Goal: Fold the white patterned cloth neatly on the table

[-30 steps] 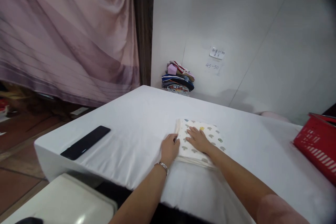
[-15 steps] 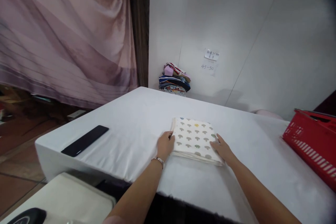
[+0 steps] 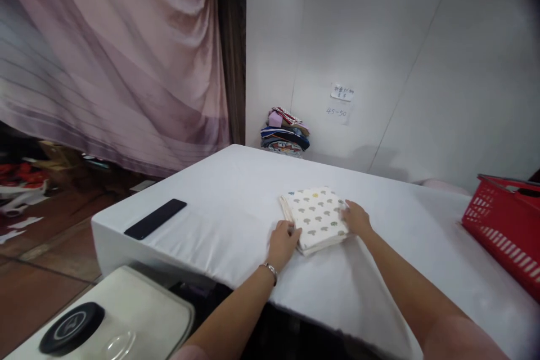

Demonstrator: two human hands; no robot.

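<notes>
Cloth (image 3: 317, 215), mushroom-printed, folded into a layered square, is grasped at its edges by left hand (image 3: 283, 244) and right hand (image 3: 358, 218).

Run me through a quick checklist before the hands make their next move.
1. Folded mushroom-print cloth resting on the white table, print upward: ok.
2. Left hand at the cloth's near left corner: ok.
3. Right hand at the cloth's right edge: ok.
4. Firm pinch by both hands: cannot tell; finger contact is too small to make out.
5. Black slab apart from cloth and hands: ok, off to the left.
6. Red basket apart from cloth and hands: ok, off to the right.
</notes>
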